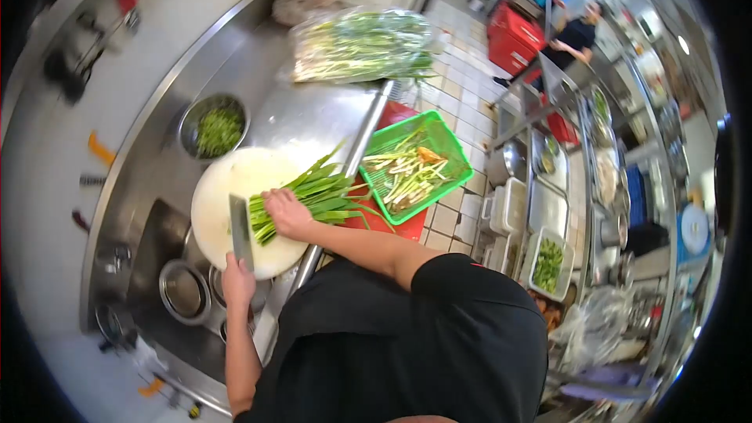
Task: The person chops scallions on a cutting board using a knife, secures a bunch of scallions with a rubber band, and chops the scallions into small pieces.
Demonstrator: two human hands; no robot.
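left hand (pixel 240 282) grips the cleaver (pixel 240 227), right hand (pixel 287 213) curls over scallion-like greens (pixel 323 194), prob to steady em; cutting board (pixel 219 192) hugs near edge of counter (pixel 301 113).

Cutting board (pixel 213 197) on counter (pixel 294 121); long greens (pixel 323 196) lie across it, extending past its right edge. Knife (pixel 240 231) just left of greens. Behind board: bowl (pixel 185 127) containing chopped greens (pixel 219 131). Farther back, right: bagged greens (pixel 360 43). Basket (pixel 453 141) of stalks (pixel 403 176) right of counter.
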